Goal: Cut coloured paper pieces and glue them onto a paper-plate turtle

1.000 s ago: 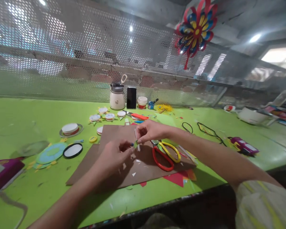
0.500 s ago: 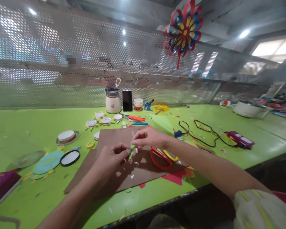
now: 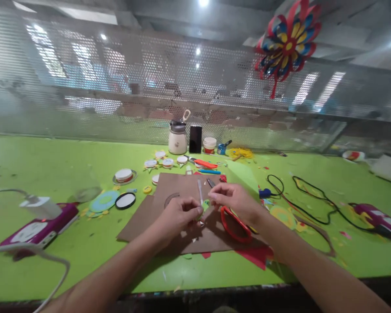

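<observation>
Green worktable (image 3: 52,161), perforated metal screen behind, brown cardboard sheet (image 3: 179,187) as work mat. Left hand (image 3: 179,215) and right hand (image 3: 236,200) meet over it, fingertips of both pinched together on a small green paper piece (image 3: 204,204) with a thin white strip (image 3: 200,192) standing up from it. Risks: the strip looks flimsy, so a hard pull could tear or crease it. Red-handled scissors (image 3: 234,226) lie just under the right wrist, easy to knock. Loose paper scraps nearby could stick to the piece.

Scissors (image 3: 236,224) lie on cardboard (image 3: 169,221) — right hand (image 3: 236,202) apparently above them.
</observation>
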A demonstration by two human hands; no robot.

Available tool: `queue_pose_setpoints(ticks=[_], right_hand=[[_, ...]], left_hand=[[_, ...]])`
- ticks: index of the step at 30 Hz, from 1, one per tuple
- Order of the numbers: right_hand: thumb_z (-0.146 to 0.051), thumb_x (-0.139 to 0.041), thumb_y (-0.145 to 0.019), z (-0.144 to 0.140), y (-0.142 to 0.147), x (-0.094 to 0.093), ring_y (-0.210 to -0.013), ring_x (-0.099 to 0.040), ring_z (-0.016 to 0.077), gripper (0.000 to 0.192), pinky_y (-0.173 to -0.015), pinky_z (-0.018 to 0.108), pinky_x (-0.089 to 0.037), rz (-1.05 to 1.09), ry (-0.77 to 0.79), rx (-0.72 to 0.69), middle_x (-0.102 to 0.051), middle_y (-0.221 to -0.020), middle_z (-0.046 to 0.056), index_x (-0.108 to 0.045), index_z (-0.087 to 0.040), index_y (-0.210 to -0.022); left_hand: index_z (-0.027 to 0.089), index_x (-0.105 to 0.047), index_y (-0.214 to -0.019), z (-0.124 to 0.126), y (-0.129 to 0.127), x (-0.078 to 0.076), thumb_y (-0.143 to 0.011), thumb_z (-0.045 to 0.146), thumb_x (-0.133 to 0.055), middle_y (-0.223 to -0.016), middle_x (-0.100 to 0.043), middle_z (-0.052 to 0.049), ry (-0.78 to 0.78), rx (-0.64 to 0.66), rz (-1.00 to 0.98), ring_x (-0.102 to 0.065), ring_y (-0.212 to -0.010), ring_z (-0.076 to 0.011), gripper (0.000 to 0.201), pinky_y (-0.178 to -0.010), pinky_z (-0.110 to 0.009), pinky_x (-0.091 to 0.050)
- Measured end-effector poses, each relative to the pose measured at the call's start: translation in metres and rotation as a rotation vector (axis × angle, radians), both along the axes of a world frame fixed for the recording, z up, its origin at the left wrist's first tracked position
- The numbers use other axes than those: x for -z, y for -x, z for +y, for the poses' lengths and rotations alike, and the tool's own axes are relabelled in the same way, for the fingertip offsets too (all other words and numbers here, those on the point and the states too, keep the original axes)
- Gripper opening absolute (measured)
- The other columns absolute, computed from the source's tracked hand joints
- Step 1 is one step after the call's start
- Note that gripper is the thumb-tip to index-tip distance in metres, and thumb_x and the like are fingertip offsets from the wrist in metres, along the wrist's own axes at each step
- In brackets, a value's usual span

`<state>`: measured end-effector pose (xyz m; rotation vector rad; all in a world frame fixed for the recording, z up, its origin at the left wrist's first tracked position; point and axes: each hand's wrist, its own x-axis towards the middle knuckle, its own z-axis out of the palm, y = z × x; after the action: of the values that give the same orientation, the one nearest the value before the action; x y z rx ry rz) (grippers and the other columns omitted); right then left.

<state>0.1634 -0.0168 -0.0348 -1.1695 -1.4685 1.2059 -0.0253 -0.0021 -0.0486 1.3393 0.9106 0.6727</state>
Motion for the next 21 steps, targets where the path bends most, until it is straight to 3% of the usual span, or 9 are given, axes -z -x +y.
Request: queue_pose_setpoints(ticks=[3,6,9,11,15,21], right_hand=[[-0.044,-0.07,-0.073,-0.003,-0.001,0.004,-0.06,-0.056,0.0117,0.028,-0.062,0.027,-0.045,0.002,0.034,-0.029,-0.063,-0.069,0.0,-0.065,-0.017,-0.079],[-0.042,-0.073,-0.07,-0.003,0.0,0.003,-0.055,-0.055,0.0118,0.028,-0.057,0.026,-0.044,-0.01,0.051,-0.042,-0.064,-0.065,0.001,-0.066,-0.015,-0.074],[-0.039,-0.074,-0.069,-0.002,-0.01,-0.003,-0.048,-0.048,0.009,0.025,-0.049,0.023,-0.037,0.001,0.0,0.08,-0.057,-0.052,-0.003,-0.064,-0.015,-0.067],[-0.038,-0.074,-0.069,-0.002,-0.024,-0.008,-0.042,-0.039,0.0066,0.024,-0.044,0.021,-0.03,0.021,-0.033,0.182,-0.049,-0.045,-0.007,-0.063,-0.016,-0.066],[-0.038,-0.075,-0.069,-0.008,-0.051,-0.009,-0.037,-0.035,0.0048,0.025,-0.04,0.02,-0.026,0.076,0.0,0.255,-0.047,-0.042,-0.008,-0.065,-0.015,-0.067],[-0.041,-0.072,-0.073,-0.021,-0.057,0.009,-0.044,-0.05,0.0072,0.031,-0.046,0.021,-0.041,0.269,0.15,0.108,-0.061,-0.056,-0.001,-0.069,-0.011,-0.081]], left_hand=[[0.015,-0.059,-0.071,0.0,-0.002,-0.006,-0.074,0.038,-0.066,-0.06,-0.063,-0.002,-0.019,-0.033,0.001,-0.054,-0.05,-0.0117,0.024,-0.049,-0.024,-0.038],[0.014,-0.062,-0.07,0.003,-0.002,-0.022,-0.074,0.035,-0.066,-0.06,-0.063,0.0,-0.113,-0.056,0.029,-0.053,-0.053,-0.0109,0.021,-0.054,-0.024,-0.04],[0.015,-0.062,-0.07,0.009,0.0,-0.041,-0.072,0.032,-0.068,-0.061,-0.063,0.001,-0.233,-0.113,0.014,-0.055,-0.057,-0.0113,0.018,-0.057,-0.024,-0.042],[0.015,-0.061,-0.075,0.016,0.002,-0.048,-0.069,0.031,-0.071,-0.066,-0.068,-0.001,-0.229,-0.183,-0.003,-0.059,-0.06,-0.0122,0.02,-0.058,-0.024,-0.044],[0.015,-0.058,-0.076,0.028,0.0,-0.038,-0.069,0.03,-0.073,-0.07,-0.071,-0.005,-0.088,-0.168,-0.053,-0.062,-0.062,-0.0129,0.023,-0.057,-0.024,-0.046],[0.016,-0.055,-0.077,0.032,-0.012,-0.01,-0.073,0.025,-0.072,-0.075,-0.071,-0.007,0.113,-0.042,-0.181,-0.064,-0.063,-0.0136,0.02,-0.058,-0.025,-0.051]])
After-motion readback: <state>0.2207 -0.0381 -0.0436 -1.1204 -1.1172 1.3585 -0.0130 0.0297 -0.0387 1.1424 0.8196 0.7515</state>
